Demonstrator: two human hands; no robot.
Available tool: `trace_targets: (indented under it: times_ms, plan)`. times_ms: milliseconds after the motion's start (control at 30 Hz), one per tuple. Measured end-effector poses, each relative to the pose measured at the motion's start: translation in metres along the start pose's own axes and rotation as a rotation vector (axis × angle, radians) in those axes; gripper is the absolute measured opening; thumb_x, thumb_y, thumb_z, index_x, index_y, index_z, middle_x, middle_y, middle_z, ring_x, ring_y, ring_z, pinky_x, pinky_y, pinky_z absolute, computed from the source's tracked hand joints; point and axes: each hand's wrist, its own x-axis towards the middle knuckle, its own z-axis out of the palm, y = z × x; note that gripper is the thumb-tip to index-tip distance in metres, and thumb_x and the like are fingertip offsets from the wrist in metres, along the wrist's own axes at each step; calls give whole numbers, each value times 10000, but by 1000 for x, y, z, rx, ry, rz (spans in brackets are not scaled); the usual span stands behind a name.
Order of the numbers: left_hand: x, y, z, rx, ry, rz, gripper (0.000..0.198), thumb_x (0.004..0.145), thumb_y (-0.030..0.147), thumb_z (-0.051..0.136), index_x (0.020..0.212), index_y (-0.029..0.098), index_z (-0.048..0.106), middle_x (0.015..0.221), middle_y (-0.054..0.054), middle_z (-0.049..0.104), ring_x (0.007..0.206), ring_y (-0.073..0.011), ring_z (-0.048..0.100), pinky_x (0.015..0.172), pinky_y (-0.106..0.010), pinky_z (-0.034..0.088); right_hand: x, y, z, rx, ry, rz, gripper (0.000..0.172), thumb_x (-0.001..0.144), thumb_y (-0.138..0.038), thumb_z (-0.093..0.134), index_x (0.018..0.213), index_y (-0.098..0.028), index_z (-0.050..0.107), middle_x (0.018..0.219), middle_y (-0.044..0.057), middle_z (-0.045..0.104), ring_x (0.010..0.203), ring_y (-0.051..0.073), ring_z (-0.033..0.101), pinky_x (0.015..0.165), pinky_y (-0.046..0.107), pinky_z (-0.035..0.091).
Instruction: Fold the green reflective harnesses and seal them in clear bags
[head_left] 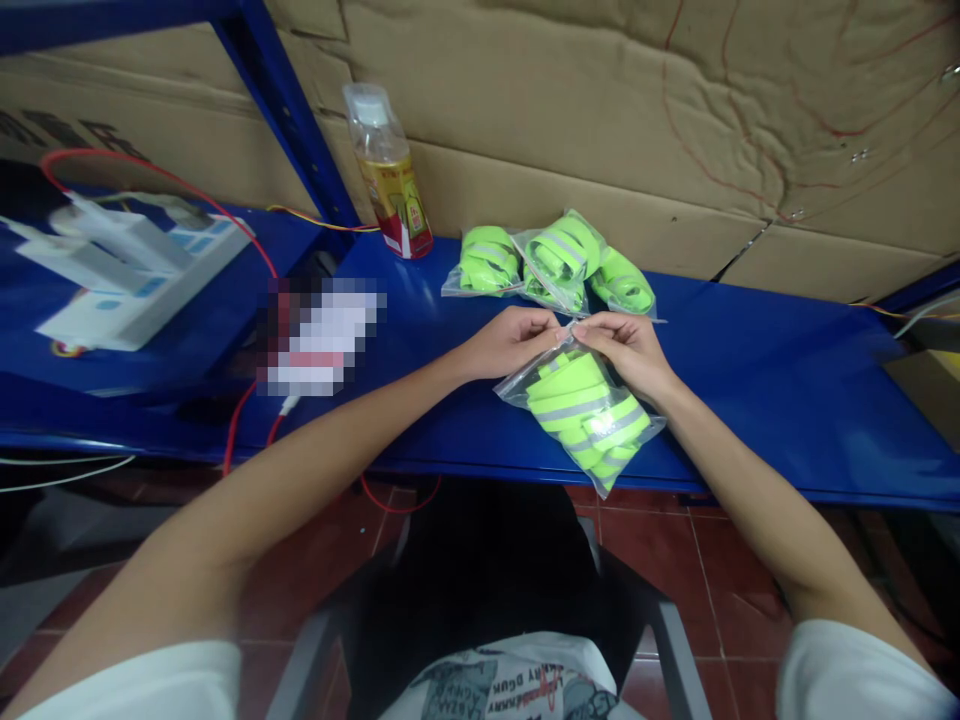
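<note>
A clear zip bag (pixel 589 410) holds a folded neon-yellow strap with grey reflective stripes. It hangs over the front part of the blue shelf, its lower corner reaching past the edge. My left hand (pixel 517 338) pinches the bag's upper edge between thumb and fingers. Close beside it, my right hand (pixel 626 348) pinches the same edge, and the fingertips of both hands nearly meet. Just behind my hands lie several more bagged neon straps (pixel 562 250), rolled up, near the cardboard wall.
A drink bottle (pixel 391 185) stands at the back left. A white power strip (pixel 150 280) with plugged-in chargers and a red cable lies on the left. Near it is a blurred-out item (pixel 326 335). Cardboard (pixel 525 120) lines the back of the blue shelf (pixel 772 390).
</note>
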Motion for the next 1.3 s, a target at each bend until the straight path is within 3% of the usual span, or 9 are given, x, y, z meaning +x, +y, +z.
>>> trace_targets:
  times_ms: [233,400,500,733,933,1100,1300]
  plan:
    - [1,-3,0,99,-43,-33,442,1051,545,629,821,168,628,713,27,538,640,-90,466,567,-219,358,-1,3,-2,-19,-4,21,339,732,-546,992,895,-263,899,864,40,860,748,194,759,725,321,609]
    - [1,-3,4,66,-19,-14,406,1036,481,655,778,183,556,685,38,527,619,-83,459,576,-220,366,1,6,-1,35,31,110,383,712,-573,1002,875,-243,896,747,32,819,611,154,683,577,276,540]
    - [0,0,6,43,18,1,397,1012,439,694,755,186,530,677,40,523,625,-80,465,581,-213,373,2,7,-2,62,19,138,399,704,-584,1004,860,-235,888,755,34,816,601,146,675,562,265,530]
    - [-1,3,8,56,48,-38,440,1010,505,680,736,184,556,651,30,531,591,-88,461,556,-233,343,1,2,0,23,-2,85,410,691,-588,1008,832,-233,858,756,23,811,626,147,678,607,274,532]
    - [-1,0,10,406,213,90,517,1076,465,557,655,211,397,595,48,412,577,-102,365,559,-277,254,0,2,3,22,-38,79,429,702,-602,1003,840,-230,841,846,46,845,706,166,722,694,296,578]
    - [-1,-1,9,592,173,113,466,1110,401,489,685,219,429,583,39,465,562,-116,430,584,-305,288,0,2,4,9,-25,69,435,685,-597,1017,818,-226,833,825,42,836,710,166,723,701,294,582]
    - [-2,4,7,537,132,66,502,1110,437,484,661,217,433,581,32,479,562,-116,434,564,-299,281,-2,-1,5,5,14,81,447,703,-632,994,814,-232,826,809,42,825,682,166,705,662,297,571]
